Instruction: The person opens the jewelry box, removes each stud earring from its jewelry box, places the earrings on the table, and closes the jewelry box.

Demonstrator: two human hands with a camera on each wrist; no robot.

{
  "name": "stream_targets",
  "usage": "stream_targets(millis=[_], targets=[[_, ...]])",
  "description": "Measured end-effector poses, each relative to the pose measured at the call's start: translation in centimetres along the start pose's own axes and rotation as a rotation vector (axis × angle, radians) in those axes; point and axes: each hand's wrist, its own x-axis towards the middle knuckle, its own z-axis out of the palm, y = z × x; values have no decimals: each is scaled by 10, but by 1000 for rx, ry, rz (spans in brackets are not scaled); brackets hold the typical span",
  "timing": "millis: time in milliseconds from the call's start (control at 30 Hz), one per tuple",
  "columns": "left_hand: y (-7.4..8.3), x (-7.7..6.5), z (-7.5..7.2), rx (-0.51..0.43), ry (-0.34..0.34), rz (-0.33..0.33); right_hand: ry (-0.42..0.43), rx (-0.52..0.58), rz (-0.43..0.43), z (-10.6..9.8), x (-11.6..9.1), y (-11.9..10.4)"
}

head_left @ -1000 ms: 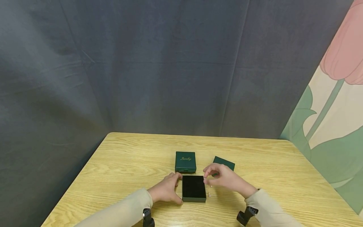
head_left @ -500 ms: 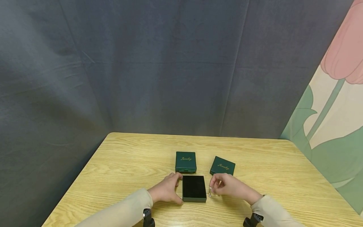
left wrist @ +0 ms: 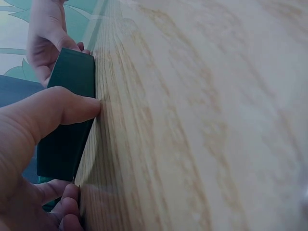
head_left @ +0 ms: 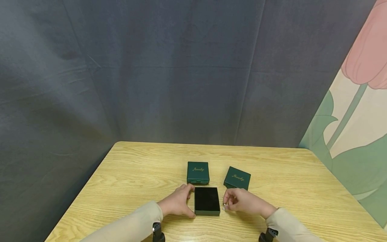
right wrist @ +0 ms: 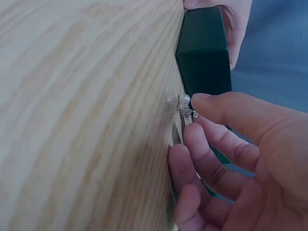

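Note:
A dark green box (head_left: 207, 213) with a black inside lies on the wooden table. My left hand (head_left: 178, 201) grips its left side, thumb at the near corner and fingers at the far corner. To the right of the box, my right hand (head_left: 242, 202) pinches a small earring (right wrist: 185, 100) between thumb and index finger, low at the tabletop. A white pearl and a clear sparkling part show on the earring, and its reflection is visible in the glossy surface. The other right fingers (right wrist: 180, 163) curl loosely below it.
Behind the box sits a closed green jewelry box (head_left: 198, 172) with gold lettering. A second green lettered box (head_left: 237, 177) lies turned at an angle just beyond my right hand. A dark curtain (head_left: 181, 74) hangs behind the table (head_left: 145, 161).
My right hand has drawn back from the box's right edge and come down to the tabletop at the earring, uncovering the angled green box. The left hand stays put.

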Motion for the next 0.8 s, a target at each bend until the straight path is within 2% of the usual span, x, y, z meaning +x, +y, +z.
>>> stream_targets(millis=[233, 800], targets=[[-1, 0, 0, 3, 1, -2, 8, -59, 4, 2, 2, 0], [-2, 1, 2, 13, 3, -4, -9, -59, 12, 4, 4, 2]])
